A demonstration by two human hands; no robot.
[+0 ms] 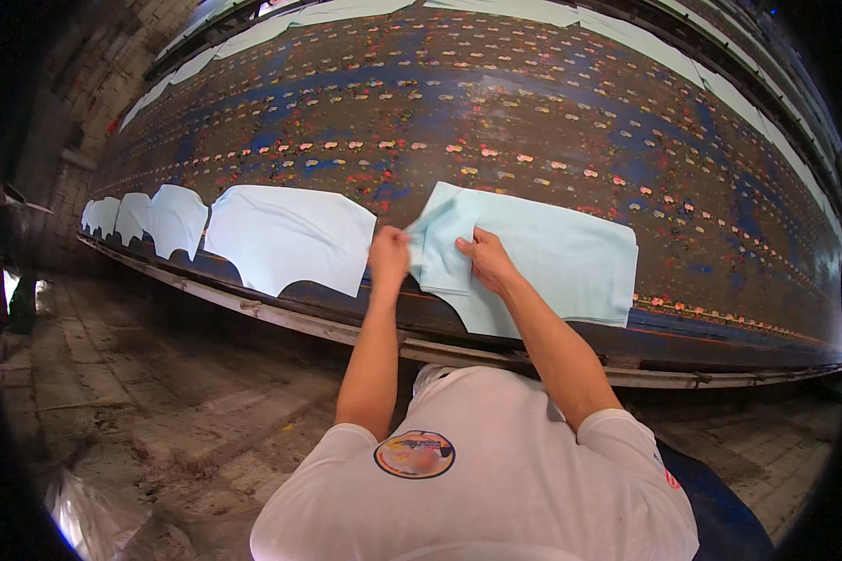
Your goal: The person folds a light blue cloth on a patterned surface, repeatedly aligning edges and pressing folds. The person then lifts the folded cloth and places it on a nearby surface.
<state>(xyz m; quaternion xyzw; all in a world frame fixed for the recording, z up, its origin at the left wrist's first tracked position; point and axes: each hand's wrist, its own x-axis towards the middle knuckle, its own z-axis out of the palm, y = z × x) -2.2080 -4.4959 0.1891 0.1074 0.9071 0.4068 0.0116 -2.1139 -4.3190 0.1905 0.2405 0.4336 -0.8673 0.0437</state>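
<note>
A stack of pale blue cut fabric pieces lies in front of me at the table's near side, its left end folded over. My left hand pinches the stack's left edge, where the cloth is slightly blurred. At the folded part, my right hand grips the cloth, thumb on top; its other fingers are partly hidden. Just left of my left hand, a single pale fabric panel with curved cutouts is spread flat, apart from the stack.
More pale panels continue leftward along the near edge. The long dark printing table is covered with small colored print marks. Pale cloth lines its far side. A metal rail runs along the front, above a brick floor. Clear plastic lies lower left.
</note>
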